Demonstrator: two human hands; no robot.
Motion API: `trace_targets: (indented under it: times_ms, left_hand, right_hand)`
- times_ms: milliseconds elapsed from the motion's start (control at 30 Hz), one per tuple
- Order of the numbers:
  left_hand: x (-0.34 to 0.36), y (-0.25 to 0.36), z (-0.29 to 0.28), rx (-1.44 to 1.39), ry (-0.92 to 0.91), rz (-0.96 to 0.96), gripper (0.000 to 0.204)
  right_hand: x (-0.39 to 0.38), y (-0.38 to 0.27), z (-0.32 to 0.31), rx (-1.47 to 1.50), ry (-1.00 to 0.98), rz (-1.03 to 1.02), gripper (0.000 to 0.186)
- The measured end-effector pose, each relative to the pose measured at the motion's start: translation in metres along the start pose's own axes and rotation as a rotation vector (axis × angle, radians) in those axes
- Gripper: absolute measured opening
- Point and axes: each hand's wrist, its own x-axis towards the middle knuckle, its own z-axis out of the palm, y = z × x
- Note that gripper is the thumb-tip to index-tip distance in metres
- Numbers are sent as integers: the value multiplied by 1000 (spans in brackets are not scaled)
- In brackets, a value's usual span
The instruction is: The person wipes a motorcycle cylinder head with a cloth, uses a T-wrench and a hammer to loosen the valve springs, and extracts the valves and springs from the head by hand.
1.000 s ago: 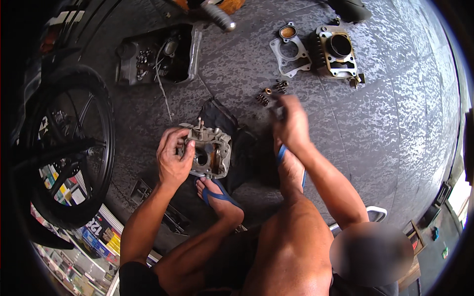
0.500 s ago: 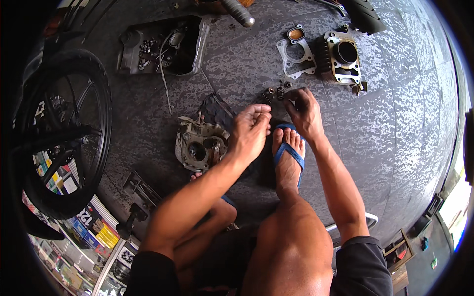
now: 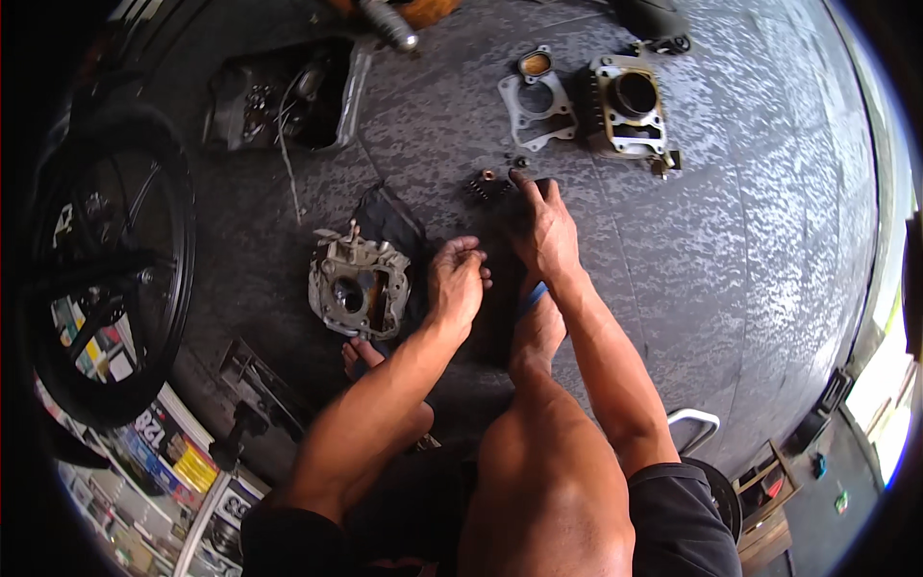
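My left hand (image 3: 457, 282) hovers beside the cylinder head (image 3: 361, 288), fingers curled in with the thumb against them. Whatever may be inside its grip is hidden. Farther right, my right hand (image 3: 548, 229) reaches over the foot, its index finger stretched toward some small parts and the fingers apart. Its thumb and the space under the palm are in shadow. Just past the fingertips lie dark coil springs (image 3: 478, 189), a small copper-coloured ring (image 3: 488, 175) and a little dark part (image 3: 521, 163). A dark cloth (image 3: 389, 216) lies behind the cylinder head.
At the back right stand a cylinder block (image 3: 627, 106), a flat metal gasket (image 3: 535, 120) and an oval part with an orange-brown inside (image 3: 535, 63). A dark tray (image 3: 351, 96) of small hardware sits at the back left. A black wheel (image 3: 183, 269) occupies the left side.
The view has shifted, so the floor parts appear farther left. My left hand has drawn back toward me. My right index finger is now straighter, and the sandalled foot is more covered.
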Motion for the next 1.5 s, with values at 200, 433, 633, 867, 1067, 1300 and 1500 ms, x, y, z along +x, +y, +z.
trace_targets:
  times_ms: [200, 433, 633, 867, 1067, 1300, 1500]
  left_hand:
    - [3, 0, 14, -7, -44, -40, 23]
    - [14, -19, 9, -137, -99, 79, 28]
    - [9, -29, -1, -157, 21, -44, 21]
    - [2, -22, 2, -401, -111, 80, 26]
    - [7, -23, 0, -60, -92, 355, 31]
    - [4, -16, 1, -4, -117, 435, 29]
    - [6, -12, -1, -173, -221, 273, 24]
  right_hand:
    - [4, 14, 15, -95, 92, -50, 37]
    - [-29, 4, 5, 108, -250, -221, 36]
    - [12, 12, 13, 17, -13, -79, 20]
    - [22, 6, 26, -122, 36, -172, 17]
    - [28, 13, 23, -50, -9, -181, 18]
    - [-7, 8, -18, 430, -206, -20, 12]
    - [-27, -1, -19, 392, -117, -84, 11]
